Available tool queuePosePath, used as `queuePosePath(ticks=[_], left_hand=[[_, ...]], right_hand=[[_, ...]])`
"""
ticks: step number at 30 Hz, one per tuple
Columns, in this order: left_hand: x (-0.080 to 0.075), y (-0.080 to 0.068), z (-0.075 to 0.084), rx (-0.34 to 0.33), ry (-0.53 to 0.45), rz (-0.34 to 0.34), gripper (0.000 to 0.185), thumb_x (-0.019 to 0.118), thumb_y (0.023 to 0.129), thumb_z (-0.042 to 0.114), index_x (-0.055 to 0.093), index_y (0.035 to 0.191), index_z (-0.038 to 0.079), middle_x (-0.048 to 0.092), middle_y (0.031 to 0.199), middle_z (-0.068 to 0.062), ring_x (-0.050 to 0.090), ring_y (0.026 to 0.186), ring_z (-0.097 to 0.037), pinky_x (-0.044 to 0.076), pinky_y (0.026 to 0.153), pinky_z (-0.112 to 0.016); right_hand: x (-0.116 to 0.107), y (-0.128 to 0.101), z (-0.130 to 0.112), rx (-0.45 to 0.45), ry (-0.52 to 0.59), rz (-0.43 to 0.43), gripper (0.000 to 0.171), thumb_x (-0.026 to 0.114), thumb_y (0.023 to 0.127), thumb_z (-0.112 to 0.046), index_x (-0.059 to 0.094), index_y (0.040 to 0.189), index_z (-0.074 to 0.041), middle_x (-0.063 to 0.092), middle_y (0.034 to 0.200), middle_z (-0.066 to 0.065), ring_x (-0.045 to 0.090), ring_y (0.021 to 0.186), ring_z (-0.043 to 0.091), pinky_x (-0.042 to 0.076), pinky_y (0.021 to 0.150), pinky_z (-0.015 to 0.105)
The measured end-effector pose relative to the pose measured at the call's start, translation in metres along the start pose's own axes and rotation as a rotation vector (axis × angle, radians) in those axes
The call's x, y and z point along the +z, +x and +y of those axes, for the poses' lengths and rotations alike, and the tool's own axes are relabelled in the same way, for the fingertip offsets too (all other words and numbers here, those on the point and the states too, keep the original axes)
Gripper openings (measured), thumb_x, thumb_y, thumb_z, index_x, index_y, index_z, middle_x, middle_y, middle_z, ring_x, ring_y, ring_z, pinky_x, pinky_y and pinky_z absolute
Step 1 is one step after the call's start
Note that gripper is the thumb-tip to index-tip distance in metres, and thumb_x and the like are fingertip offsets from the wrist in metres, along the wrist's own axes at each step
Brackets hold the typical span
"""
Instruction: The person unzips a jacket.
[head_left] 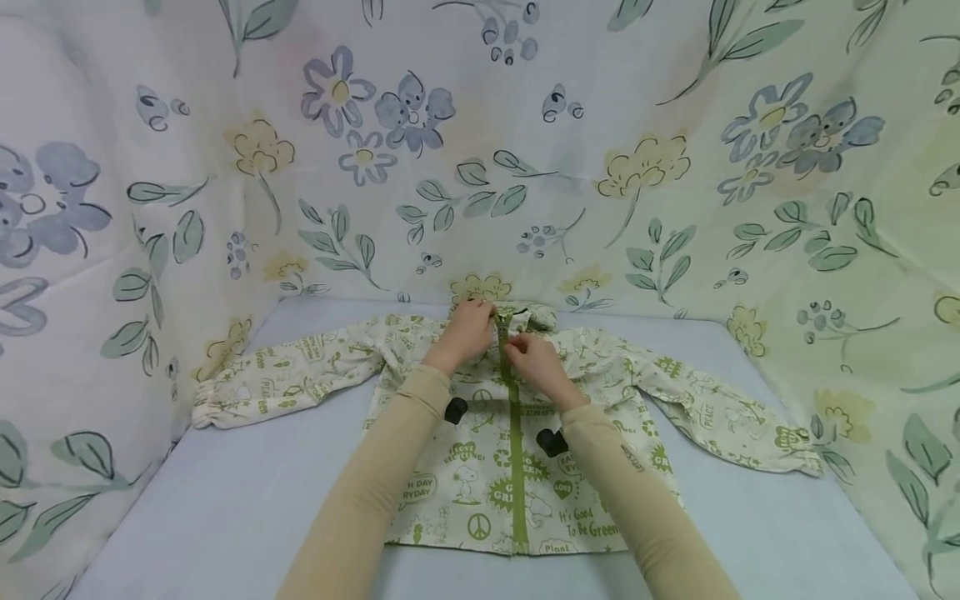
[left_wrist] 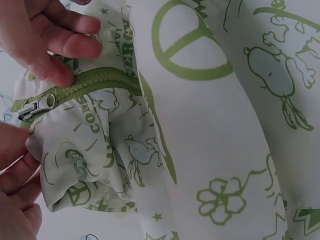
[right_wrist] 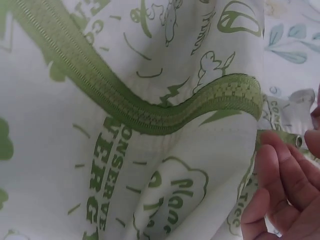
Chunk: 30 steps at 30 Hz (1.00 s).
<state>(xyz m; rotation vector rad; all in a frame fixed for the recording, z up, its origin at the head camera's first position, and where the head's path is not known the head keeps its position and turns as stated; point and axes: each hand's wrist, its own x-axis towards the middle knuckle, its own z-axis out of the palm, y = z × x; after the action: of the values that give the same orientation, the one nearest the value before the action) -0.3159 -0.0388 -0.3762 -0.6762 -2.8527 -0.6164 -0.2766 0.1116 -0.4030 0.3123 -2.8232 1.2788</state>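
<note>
A cream jacket [head_left: 480, 475] with green cartoon print lies flat on a pale blue surface, front up. Its green zipper [head_left: 516, 450] is closed down the middle. Both hands meet at the collar. My left hand [head_left: 471, 327] grips the collar fabric at the zipper's top end, and in the left wrist view its curled fingers [left_wrist: 17, 192] hold the bunched cloth edge. My right hand [head_left: 531, 357] pinches the zipper tape just below the metal pull [left_wrist: 37, 106]. The right wrist view shows the right hand's fingers [right_wrist: 282, 195] curled on the fabric beside the raised zipper [right_wrist: 125, 107].
The jacket's sleeves spread out to the left [head_left: 262, 387] and right [head_left: 735, 421]. Floral cloth walls [head_left: 570, 167] close in the back and both sides. Bare blue surface [head_left: 225, 508] lies in front of the sleeves.
</note>
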Motion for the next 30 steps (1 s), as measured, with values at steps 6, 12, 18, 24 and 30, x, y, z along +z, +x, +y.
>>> queuePosePath(ticks=[6, 12, 18, 24, 30], left_hand=[[-0.001, -0.005, -0.001, -0.012, -0.042, -0.02, 0.021, 0.045, 0.099, 0.016, 0.056, 0.114, 0.007, 0.053, 0.108, -0.009, 0.049, 0.102, -0.025, 0.042, 0.087, -0.036], [-0.002, -0.008, -0.002, 0.001, -0.086, -0.027, 0.019, 0.044, 0.099, 0.015, 0.056, 0.113, 0.007, 0.052, 0.106, -0.009, 0.05, 0.098, -0.022, 0.044, 0.081, -0.033], [-0.007, -0.011, -0.001, 0.011, -0.125, -0.033, 0.02, 0.044, 0.1, 0.014, 0.055, 0.115, 0.007, 0.05, 0.107, -0.009, 0.048, 0.099, -0.024, 0.044, 0.08, -0.034], [-0.008, -0.012, -0.002, 0.025, -0.131, -0.023, 0.02, 0.044, 0.1, 0.014, 0.056, 0.114, 0.007, 0.051, 0.106, -0.009, 0.048, 0.099, -0.024, 0.043, 0.081, -0.034], [-0.009, -0.013, -0.004, 0.031, -0.142, 0.0, 0.019, 0.045, 0.099, 0.013, 0.056, 0.113, 0.005, 0.051, 0.105, -0.009, 0.049, 0.096, -0.024, 0.044, 0.078, -0.033]], right_hand=[[0.003, 0.004, 0.0, 0.078, 0.097, -0.011, 0.03, 0.051, 0.097, -0.019, 0.058, 0.117, 0.002, 0.065, 0.094, 0.012, 0.062, 0.086, 0.027, 0.051, 0.071, 0.036], [0.005, 0.008, -0.002, 0.108, 0.223, 0.02, 0.03, 0.052, 0.096, -0.019, 0.059, 0.115, 0.003, 0.065, 0.09, 0.014, 0.062, 0.088, 0.031, 0.051, 0.073, 0.038], [0.008, 0.011, -0.001, 0.145, 0.422, 0.016, 0.033, 0.054, 0.096, -0.023, 0.057, 0.115, 0.004, 0.063, 0.097, 0.02, 0.06, 0.095, 0.035, 0.046, 0.086, 0.046], [0.011, 0.011, 0.002, 0.158, 0.495, 0.023, 0.04, 0.051, 0.097, -0.034, 0.06, 0.106, 0.004, 0.064, 0.087, 0.018, 0.059, 0.08, 0.027, 0.046, 0.078, 0.044], [0.011, 0.01, -0.003, 0.106, 0.478, 0.023, 0.046, 0.046, 0.097, -0.04, 0.055, 0.081, 0.002, 0.052, 0.064, 0.014, 0.029, 0.044, 0.014, 0.03, 0.047, 0.033]])
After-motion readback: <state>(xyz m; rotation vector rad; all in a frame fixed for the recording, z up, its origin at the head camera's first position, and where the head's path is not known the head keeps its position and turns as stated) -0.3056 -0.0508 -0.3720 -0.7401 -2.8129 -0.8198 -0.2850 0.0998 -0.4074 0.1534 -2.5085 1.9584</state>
